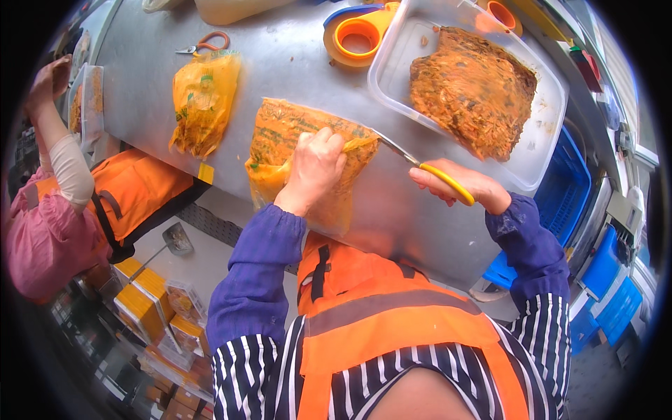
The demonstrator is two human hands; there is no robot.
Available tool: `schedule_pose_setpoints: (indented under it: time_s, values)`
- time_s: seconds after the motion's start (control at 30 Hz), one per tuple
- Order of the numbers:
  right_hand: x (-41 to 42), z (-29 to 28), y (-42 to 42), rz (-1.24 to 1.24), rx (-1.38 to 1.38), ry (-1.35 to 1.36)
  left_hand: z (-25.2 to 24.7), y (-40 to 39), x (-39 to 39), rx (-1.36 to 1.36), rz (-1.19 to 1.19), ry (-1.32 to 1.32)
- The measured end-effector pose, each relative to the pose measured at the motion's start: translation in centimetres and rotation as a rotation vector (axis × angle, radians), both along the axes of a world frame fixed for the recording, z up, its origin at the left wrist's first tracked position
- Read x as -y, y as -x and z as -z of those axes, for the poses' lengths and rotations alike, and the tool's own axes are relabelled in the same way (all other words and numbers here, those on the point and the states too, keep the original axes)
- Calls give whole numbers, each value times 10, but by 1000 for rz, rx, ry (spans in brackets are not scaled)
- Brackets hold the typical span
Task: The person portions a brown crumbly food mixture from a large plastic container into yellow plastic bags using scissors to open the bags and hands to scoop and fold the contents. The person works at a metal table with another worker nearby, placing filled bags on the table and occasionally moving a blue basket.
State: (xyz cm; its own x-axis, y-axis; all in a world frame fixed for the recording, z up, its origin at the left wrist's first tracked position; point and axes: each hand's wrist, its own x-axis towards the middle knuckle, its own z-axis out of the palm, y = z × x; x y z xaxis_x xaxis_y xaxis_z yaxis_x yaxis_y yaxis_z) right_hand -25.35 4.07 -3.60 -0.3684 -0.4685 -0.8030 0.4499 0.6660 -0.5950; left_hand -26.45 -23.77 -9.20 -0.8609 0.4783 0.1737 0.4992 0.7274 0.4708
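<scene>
My left hand (316,165) grips the top of a printed plastic bag (283,123) filled with an orange, seasoned food mass. The bag lies on the steel table before me, its near part hanging close to the edge. In my right hand (467,181) is a pair of scissors (446,181) with yellow handles. Their blades reach the bag's right corner; whether they are closed on the film cannot be told. Beyond my right hand, a clear plastic tub (388,86) holds a large block of the same-looking orange food (475,92).
A crumpled yellow bag (205,100) lies left on the steel table (294,63), below orange-handled scissors (212,42). A tape dispenser (359,37) stands beside the tub. A blue plastic crate (569,184) is at right. At left, a person's arm (68,157) is near another tub (93,105).
</scene>
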Motion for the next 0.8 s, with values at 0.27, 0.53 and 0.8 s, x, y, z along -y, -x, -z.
schedule_pose_setpoints:
  time_s: [0.27,0.53,0.8]
  values:
    - [-1,-27,9,44,121,20,1,6,13,73,-139,-237]
    - [6,-21,-14,367,595,285,-19,10,5,71,-46,-325]
    - [32,13,0,625,760,434,-8,2,-17,130,-38,-422]
